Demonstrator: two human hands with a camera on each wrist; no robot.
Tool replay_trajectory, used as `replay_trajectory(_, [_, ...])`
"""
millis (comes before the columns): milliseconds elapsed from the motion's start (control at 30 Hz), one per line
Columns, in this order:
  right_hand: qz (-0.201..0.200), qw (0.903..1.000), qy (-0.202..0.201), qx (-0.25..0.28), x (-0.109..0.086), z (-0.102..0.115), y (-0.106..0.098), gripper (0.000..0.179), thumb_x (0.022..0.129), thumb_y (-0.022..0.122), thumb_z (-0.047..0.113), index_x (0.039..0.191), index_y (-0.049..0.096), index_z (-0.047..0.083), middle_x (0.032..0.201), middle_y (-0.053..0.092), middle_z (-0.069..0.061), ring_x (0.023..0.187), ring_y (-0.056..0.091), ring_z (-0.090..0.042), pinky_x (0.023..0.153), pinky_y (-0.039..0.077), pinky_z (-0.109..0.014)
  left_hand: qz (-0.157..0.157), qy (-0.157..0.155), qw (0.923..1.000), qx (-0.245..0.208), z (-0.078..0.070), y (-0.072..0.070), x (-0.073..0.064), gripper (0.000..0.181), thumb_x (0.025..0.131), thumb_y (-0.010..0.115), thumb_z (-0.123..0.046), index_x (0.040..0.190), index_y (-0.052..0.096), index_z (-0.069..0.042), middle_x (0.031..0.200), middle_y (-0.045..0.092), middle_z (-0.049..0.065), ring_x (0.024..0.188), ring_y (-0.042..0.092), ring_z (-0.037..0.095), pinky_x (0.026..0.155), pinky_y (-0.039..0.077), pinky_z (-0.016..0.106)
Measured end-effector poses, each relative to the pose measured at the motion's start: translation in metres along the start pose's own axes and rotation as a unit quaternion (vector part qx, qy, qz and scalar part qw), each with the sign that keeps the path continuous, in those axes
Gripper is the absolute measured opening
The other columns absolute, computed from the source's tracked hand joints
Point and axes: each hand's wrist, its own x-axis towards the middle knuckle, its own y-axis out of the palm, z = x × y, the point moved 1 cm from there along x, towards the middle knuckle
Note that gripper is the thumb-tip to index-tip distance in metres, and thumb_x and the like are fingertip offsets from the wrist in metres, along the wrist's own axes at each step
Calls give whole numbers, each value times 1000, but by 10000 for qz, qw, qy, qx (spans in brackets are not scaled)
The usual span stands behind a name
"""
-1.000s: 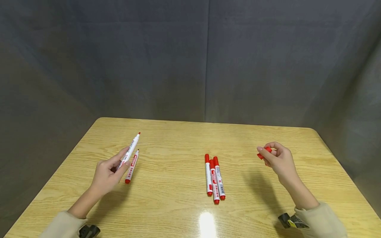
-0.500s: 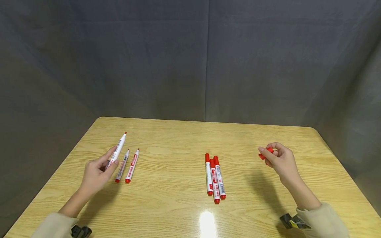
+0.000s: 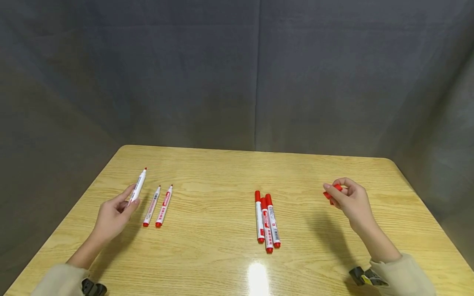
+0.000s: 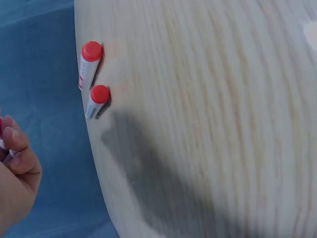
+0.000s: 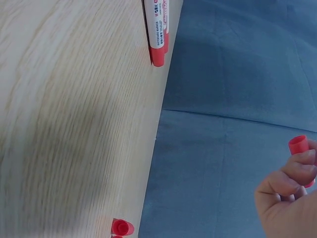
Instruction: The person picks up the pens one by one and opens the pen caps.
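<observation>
My left hand (image 3: pixel 115 216) grips an uncapped whiteboard marker (image 3: pixel 138 186) near its lower end, the red tip pointing up and away. To its right, two more uncapped markers, a nearer one (image 3: pixel 152 206) and a farther one (image 3: pixel 164 206), lie side by side on the table, red ends toward me. My right hand (image 3: pixel 353 205) pinches a red marker cap (image 5: pixel 298 144) between thumb and fingers, its hollow end showing in the right wrist view. A loose red cap (image 5: pixel 122 227) lies on the table in that view, and part of another shows at the bottom edge.
Three capped whiteboard markers, a left one (image 3: pixel 260 220), a middle one (image 3: pixel 268 236) and a right one (image 3: pixel 274 224), lie bunched mid-table. Behind the wooden table (image 3: pixel 207 172) hangs a dark grey curtain (image 3: pixel 185 82).
My left hand has moved left and slightly lower with its marker, uncovering the second uncapped marker on the table. My right hand has barely shifted, still holding the cap.
</observation>
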Motion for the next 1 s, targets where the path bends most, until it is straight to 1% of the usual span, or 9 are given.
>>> replay_trajectory(67, [2, 10000, 2, 28, 0, 0, 0, 21, 85, 64, 20, 83, 50, 4, 58, 55, 3, 50, 45, -6, 48, 41, -17, 102, -46, 9999, 113, 6, 1, 0, 43, 84, 60, 1, 125, 50, 9, 47, 40, -7, 38, 25, -4, 30, 24, 20])
replay_trajectory(167, [14, 10000, -6, 81, -1, -1, -1, 21, 86, 64, 20, 83, 50, 4, 57, 54, 3, 50, 44, -5, 48, 41, -17, 301, -97, 9990, 319, 12, 2, -1, 44, 86, 59, -4, 126, 48, 9, 47, 37, -6, 38, 25, -1, 31, 24, 21])
replay_trajectory(300, [14, 9999, -37, 153, -1, -1, -2, 19, 86, 64, 19, 82, 51, 5, 57, 55, 2, 49, 46, -5, 47, 41, -17, 578, -206, 9960, 643, 17, 4, 0, 45, 88, 59, -8, 126, 47, 11, 47, 36, -5, 38, 25, 1, 33, 24, 21])
replay_trajectory(433, [2, 9998, -49, 191, -1, -1, -3, 18, 86, 64, 18, 82, 51, 6, 58, 56, 2, 49, 46, -5, 47, 42, -16, 985, -516, 9908, 772, 22, 8, 1, 47, 90, 56, -13, 128, 44, 12, 45, 37, -4, 37, 26, 4, 34, 25, 22])
replay_trajectory(533, [-3, 9998, -46, 209, -1, -1, -3, 18, 85, 64, 18, 82, 51, 6, 58, 57, 2, 50, 46, -5, 48, 42, -16, 1217, -715, 9867, 808, 27, 11, 1, 49, 92, 54, -16, 130, 41, 13, 45, 40, -4, 36, 28, 7, 34, 26, 23])
replay_trajectory(700, [-47, 9997, -40, 215, -2, -1, -6, 17, 85, 64, 18, 82, 52, 6, 61, 59, 3, 51, 48, -4, 49, 43, -16, 1261, -732, 9850, 921, 33, 14, 2, 48, 91, 54, -13, 129, 41, 14, 45, 41, -2, 35, 29, 7, 33, 26, 23])
replay_trajectory(833, [-42, 9995, -33, 324, -2, -1, -7, 16, 85, 64, 17, 81, 52, 7, 62, 61, 4, 53, 51, -3, 50, 45, -15, 1279, -756, 9838, 1006, 34, 15, 3, 47, 91, 54, -12, 128, 42, 14, 45, 39, -2, 36, 28, 7, 34, 25, 22])
replay_trajectory(1000, [-19, 9993, -22, 370, -2, 0, -8, 16, 86, 64, 17, 81, 52, 8, 62, 61, 3, 53, 51, -2, 51, 45, -15, 1499, -1000, 9786, 998, 35, 18, 4, 48, 91, 53, -11, 128, 41, 15, 47, 46, 0, 38, 31, 8, 36, 28, 23])
